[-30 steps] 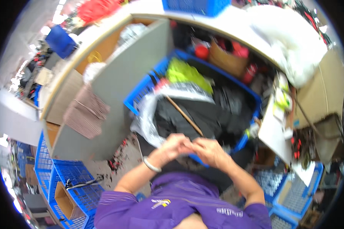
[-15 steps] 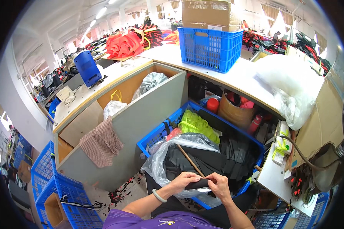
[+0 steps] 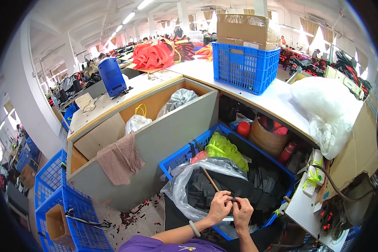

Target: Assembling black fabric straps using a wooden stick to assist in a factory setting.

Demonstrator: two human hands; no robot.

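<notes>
My left hand (image 3: 221, 206), with a pale bracelet at the wrist, and my right hand (image 3: 242, 213) meet in front of me. Both are closed, pinching a small piece of black material (image 3: 233, 200) between the fingertips; most of it is hidden by the fingers. A thin wooden stick (image 3: 210, 179) slants down to my left hand, its lower end out of sight behind the fingers. Just beyond the hands, a clear plastic bag (image 3: 177, 194) lies open around flat black pieces (image 3: 197, 189), inside a large blue crate (image 3: 169, 164).
Neon yellow-green straps (image 3: 227, 151) lie in the crate's far part. A grey-sided bench (image 3: 168, 147) with a draped checked cloth (image 3: 120, 159) stands left. Ahead, a white tabletop (image 3: 201, 71) carries a blue basket (image 3: 245, 69) under a cardboard box (image 3: 245, 31). Blue crates (image 3: 77, 214) sit lower left.
My hands have drawn closer together, fingertips now pointing up, and less of the black piece shows between them. The whole view has shifted, so the surroundings appear farther right and mostly lower.
</notes>
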